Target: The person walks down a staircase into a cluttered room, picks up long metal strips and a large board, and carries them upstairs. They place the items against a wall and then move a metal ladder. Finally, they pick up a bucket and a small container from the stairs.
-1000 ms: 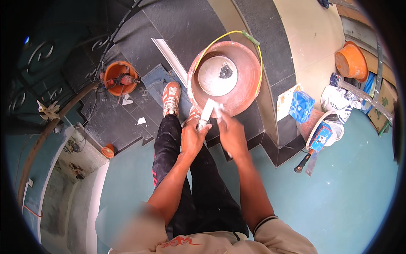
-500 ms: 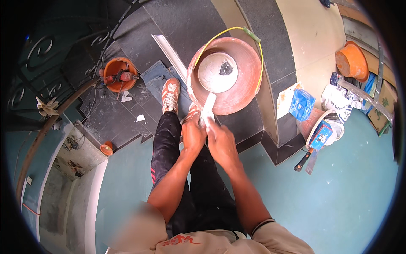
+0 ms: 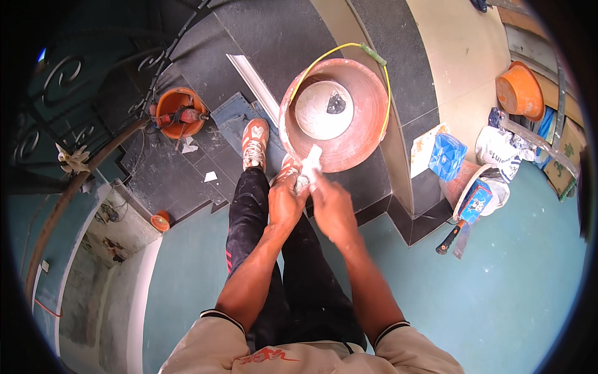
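Observation:
In front of my body, both hands meet at a white, narrow piece [image 3: 312,157], maybe a cloth or a chunk of plaster; its kind is not clear. My left hand [image 3: 287,202] is closed around its lower end, where a greyish lump shows. The fingers of my right hand [image 3: 333,209] are curled against its right side, with their tips smeared and partly hidden. Just beyond the hands stands a large, round, reddish bucket [image 3: 366,134] with a yellow handle. Inside it sits a white round container [image 3: 317,115] with a dark patch.
An orange bucket [image 3: 173,98] holding a red power tool stands at the left, near folded denim [image 3: 228,122] and a white moulding strip [image 3: 255,87]. To the right are a blue packet [image 3: 448,156], a black-handled putty knife [image 3: 450,238] and another orange tub [image 3: 518,90]. A dark tiled step edge [image 3: 408,230] crosses the floor.
My right hand has shifted slightly rightward and its fingers sit higher along the white piece. The whole view has slid a little; the buckets stay in place.

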The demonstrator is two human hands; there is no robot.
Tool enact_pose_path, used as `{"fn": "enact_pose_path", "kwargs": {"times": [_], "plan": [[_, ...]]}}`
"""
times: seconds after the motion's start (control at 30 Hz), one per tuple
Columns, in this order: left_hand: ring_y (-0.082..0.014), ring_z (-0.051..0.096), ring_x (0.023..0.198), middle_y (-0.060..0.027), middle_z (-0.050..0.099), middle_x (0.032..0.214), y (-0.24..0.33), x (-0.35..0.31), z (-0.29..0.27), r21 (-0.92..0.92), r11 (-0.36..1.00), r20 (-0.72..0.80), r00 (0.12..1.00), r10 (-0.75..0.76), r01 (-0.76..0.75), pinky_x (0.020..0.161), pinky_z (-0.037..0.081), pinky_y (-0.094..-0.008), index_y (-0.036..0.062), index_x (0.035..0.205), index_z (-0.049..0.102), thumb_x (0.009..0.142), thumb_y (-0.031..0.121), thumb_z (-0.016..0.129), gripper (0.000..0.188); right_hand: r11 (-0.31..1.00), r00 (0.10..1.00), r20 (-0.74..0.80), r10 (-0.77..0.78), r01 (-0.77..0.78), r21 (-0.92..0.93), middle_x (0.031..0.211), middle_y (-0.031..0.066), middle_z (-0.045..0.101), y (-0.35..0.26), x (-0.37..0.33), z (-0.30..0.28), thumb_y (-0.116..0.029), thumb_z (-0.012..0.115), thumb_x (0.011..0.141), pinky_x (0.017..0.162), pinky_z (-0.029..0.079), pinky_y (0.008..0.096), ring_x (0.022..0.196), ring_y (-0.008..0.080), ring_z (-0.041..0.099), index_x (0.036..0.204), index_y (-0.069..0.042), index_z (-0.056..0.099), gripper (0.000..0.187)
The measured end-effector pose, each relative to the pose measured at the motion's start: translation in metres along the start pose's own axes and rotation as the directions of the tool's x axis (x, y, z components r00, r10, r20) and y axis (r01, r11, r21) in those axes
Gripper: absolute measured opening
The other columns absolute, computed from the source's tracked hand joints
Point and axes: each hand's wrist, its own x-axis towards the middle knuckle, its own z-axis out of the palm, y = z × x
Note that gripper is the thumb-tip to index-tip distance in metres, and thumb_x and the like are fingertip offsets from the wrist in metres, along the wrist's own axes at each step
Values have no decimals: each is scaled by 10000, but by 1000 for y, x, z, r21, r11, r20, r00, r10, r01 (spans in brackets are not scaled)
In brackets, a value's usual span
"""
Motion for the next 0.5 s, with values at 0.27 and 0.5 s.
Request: {"fn": "enact_pose_path", "kwargs": {"times": [0.27,0.5], "plan": [[-203,652,859,-111,622,1041,24,7,-27,-288,900,370,905,-211,328,632,548,-347,-25,1377,606,1067,241,589,409,453,939,169,300,-296,841,944,84,650,44,31,-25,-276,490,1111,505,543,290,600,144,635,1275,-34,567,303],[-258,584,1036,-169,623,1087,63,1,-21,-357,887,484,870,-93,293,941,466,-400,-15,1216,658,1071,522,527,572,437,953,-58,297,-82,896,910,11,652,25,15,22,-228,640,1065,692,467,246,794,64,563,939,16,698,281]]}}
